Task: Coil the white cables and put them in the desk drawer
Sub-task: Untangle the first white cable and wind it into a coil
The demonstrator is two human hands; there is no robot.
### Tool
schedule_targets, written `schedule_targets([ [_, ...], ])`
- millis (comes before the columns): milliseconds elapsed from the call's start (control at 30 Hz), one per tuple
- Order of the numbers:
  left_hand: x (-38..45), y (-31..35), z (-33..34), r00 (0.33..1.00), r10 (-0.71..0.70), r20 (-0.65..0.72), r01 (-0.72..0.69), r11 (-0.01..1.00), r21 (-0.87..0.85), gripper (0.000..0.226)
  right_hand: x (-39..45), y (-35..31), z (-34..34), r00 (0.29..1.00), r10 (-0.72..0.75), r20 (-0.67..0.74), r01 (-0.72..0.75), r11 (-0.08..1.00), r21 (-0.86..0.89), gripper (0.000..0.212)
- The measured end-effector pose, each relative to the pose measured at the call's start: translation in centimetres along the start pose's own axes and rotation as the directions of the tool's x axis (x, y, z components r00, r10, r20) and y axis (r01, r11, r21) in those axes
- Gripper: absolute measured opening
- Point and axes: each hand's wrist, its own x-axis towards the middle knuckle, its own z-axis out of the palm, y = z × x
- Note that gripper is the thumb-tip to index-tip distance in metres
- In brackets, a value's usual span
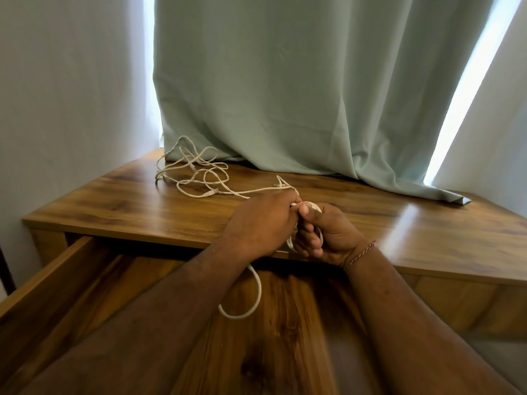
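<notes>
So at the far left of the frame there's the open drawer (94, 269), pulled out from under the wooden table (142, 206) and filling most of the bottom half of the shot. Up on the table, center-left, sits a loose tangle of white cable (196, 172), totally uncoiled, with a strand running right from it toward the hands. Behind it a pale green curtain (285, 81) hangs down and bunches up on the back of the table. Moving to the middle, the left hand (262, 223) has its grip curled around the cable, knuckles up, right at the table's front edge. A loop of cable (251, 303) dangles down below that hand and hangs over the open drawer. Just beside it, touching, the right hand (328, 235) is clenched on a small coil of cable (309, 208), thumb pressed on top, coil turns peeking out at its top and between the fingers. There's a thin red and white thread bracelet (360, 253) on the right wrist.
</notes>
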Motion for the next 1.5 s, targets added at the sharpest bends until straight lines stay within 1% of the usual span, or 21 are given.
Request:
schedule_targets([
  [100, 0.2, -0.4, -0.3, 1.0, -0.011, -0.011, 0.011, 1.0, -0.001, 0.021, 0.5, -0.1, 0.7, 0.995, -0.013, -0.104, 0.009, 0.999, -0.046, 0.052],
  [233, 0.3, -1.8, -0.5, 0.996, -0.069, -0.051, 0.069, 0.998, 0.005, 0.03, 1.2, -0.4, 1.7, 0.96, -0.09, -0.267, 0.053, 0.988, -0.145, 0.025],
  [267, 0.3, -2.1, -0.4, 0.996, -0.079, -0.047, 0.078, 0.997, -0.016, 0.032, 1.2, -0.4, 1.8, 0.95, -0.116, -0.29, 0.066, 0.982, -0.177, 0.024],
  [367, 0.4, -2.0, -0.2, 0.99, -0.144, -0.004, 0.139, 0.957, -0.254, 0.034, 1.4, -0.3, 2.3, 0.925, -0.205, -0.32, 0.118, 0.955, -0.272, 0.034],
  [433, 0.4, -1.7, -0.1, 0.979, -0.194, 0.059, 0.198, 0.856, -0.477, 0.038, 1.5, -0.3, 2.6, 0.902, -0.291, -0.318, 0.167, 0.916, -0.365, 0.047],
  [467, 0.3, -1.7, -0.1, 0.972, -0.212, 0.103, 0.231, 0.778, -0.584, 0.042, 1.6, -0.4, 2.7, 0.884, -0.349, -0.313, 0.178, 0.868, -0.464, 0.054],
  [533, 0.1, -1.7, -0.1, 0.957, -0.225, 0.186, 0.286, 0.604, -0.744, 0.048, 1.8, -0.2, 2.4, 0.847, -0.453, -0.279, 0.157, 0.713, -0.683, 0.062],
  [600, -0.2, -1.4, -0.1, 0.948, -0.222, 0.229, 0.31, 0.472, -0.825, 0.046, 1.8, 0.0, 1.8, 0.812, -0.507, -0.288, 0.097, 0.604, -0.791, 0.067],
  [667, -0.4, -0.5, -0.1, 0.942, -0.22, 0.253, 0.319, 0.361, -0.876, 0.037, 1.7, 0.2, 1.4, 0.765, -0.551, -0.334, 0.06, 0.578, -0.814, 0.068],
  [767, -0.2, 0.6, 0.0, 0.912, -0.258, 0.32, 0.371, 0.18, -0.911, 0.031, 1.7, 0.2, 1.8, 0.687, -0.633, -0.358, 0.066, 0.545, -0.836, 0.064],
  [833, -0.1, 0.8, 0.0, 0.902, -0.273, 0.336, 0.378, 0.118, -0.918, 0.031, 1.8, 0.1, 2.1, 0.655, -0.679, -0.333, 0.076, 0.497, -0.865, 0.064],
  [933, 0.1, 0.7, -0.2, 0.915, -0.275, 0.295, 0.338, 0.124, -0.933, 0.031, 1.9, -0.1, 2.8, 0.621, -0.718, -0.314, 0.083, 0.458, -0.885, 0.058],
  [1000, 0.1, 0.8, -0.3, 0.921, -0.289, 0.26, 0.302, 0.109, -0.947, 0.027, 2.1, -0.2, 3.0, 0.621, -0.699, -0.354, 0.092, 0.514, -0.853, 0.061],
  [1033, 0.1, 0.9, -0.2, 0.923, -0.296, 0.246, 0.287, 0.105, -0.952, 0.025, 2.1, -0.2, 3.0, 0.645, -0.659, -0.386, 0.101, 0.574, -0.813, 0.064],
  [1133, 0.1, 0.9, 0.2, 0.91, -0.348, 0.224, 0.278, 0.114, -0.954, 0.025, 2.5, 0.0, 2.7, 0.77, -0.453, -0.45, 0.111, 0.789, -0.605, 0.073],
  [1167, 0.2, 0.7, 0.2, 0.898, -0.384, 0.215, 0.276, 0.111, -0.955, 0.026, 2.6, 0.1, 2.6, 0.779, -0.416, -0.47, 0.093, 0.817, -0.568, 0.073],
  [1233, 0.5, 0.2, 0.1, 0.862, -0.476, 0.177, 0.249, 0.092, -0.964, 0.025, 2.7, 0.2, 2.7, 0.771, -0.386, -0.507, 0.081, 0.849, -0.522, 0.063],
  [1300, 0.9, -0.8, -0.4, 0.809, -0.576, 0.116, 0.188, 0.065, -0.98, 0.023, 2.5, 0.1, 3.1, 0.789, -0.301, -0.535, 0.053, 0.902, -0.429, 0.053],
  [1367, 1.3, -1.9, -1.1, 0.754, -0.655, 0.054, 0.104, 0.038, -0.994, 0.023, 2.1, -0.1, 3.5, 0.828, -0.191, -0.528, -0.046, 0.914, -0.404, 0.049],
  [1433, 1.5, -2.8, -1.9, 0.7, -0.715, 0.006, 0.025, 0.016, -1.0, 0.024, 1.8, -0.1, 3.9, 0.878, -0.067, -0.474, -0.188, 0.862, -0.471, 0.046],
  [1500, 1.5, -3.3, -2.7, 0.661, -0.75, -0.026, -0.037, 0.002, -0.999, 0.024, 1.8, 0.0, 4.6, 0.919, 0.057, -0.39, -0.276, 0.801, -0.531, 0.047],
])
